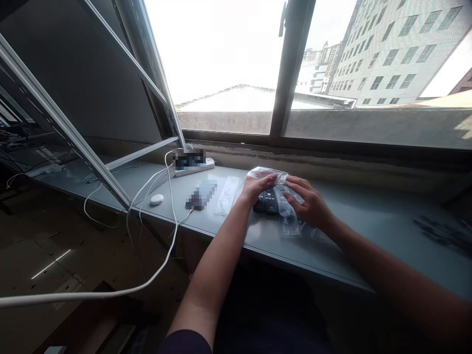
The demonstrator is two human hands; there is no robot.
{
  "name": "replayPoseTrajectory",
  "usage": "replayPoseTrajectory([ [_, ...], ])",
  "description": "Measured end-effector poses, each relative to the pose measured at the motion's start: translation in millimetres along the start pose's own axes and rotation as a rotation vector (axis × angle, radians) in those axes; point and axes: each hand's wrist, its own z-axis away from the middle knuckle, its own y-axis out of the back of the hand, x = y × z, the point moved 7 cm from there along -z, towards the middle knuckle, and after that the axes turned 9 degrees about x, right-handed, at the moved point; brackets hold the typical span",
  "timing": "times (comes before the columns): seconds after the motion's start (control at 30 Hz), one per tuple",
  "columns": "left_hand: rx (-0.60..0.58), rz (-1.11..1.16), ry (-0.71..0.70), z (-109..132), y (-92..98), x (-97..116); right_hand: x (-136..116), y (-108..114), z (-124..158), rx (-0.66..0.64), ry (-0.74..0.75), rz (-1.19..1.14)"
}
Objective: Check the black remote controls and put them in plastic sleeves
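A black remote control [267,201] with rows of buttons lies on the grey window ledge [368,236], partly inside a clear plastic bag [289,219]. My left hand [255,190] rests on the remote's left side, its fingers curled over the bag's upper end. My right hand [311,204] lies flat on the bag to the right of the remote, fingers spread and pressing the plastic down.
Another clear plastic sleeve [227,195] lies left of the remote. Further left sit a blurred flat device [201,194], a white round object [157,199], a white power strip [193,166] and white cables [167,206]. A slanted metal frame [73,137] stands at left.
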Motion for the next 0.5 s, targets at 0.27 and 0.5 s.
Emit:
replayPoseTrajectory([
  [0.27,0.086,-0.003,0.042,-10.2,6.7,-5.6,0.2,4.7,-0.6,0.044,-0.036,-0.058],
  [0.5,0.344,0.112,0.085,-12.2,22.3,-4.2,1.7,6.8,-0.7,0.062,-0.073,-0.024],
])
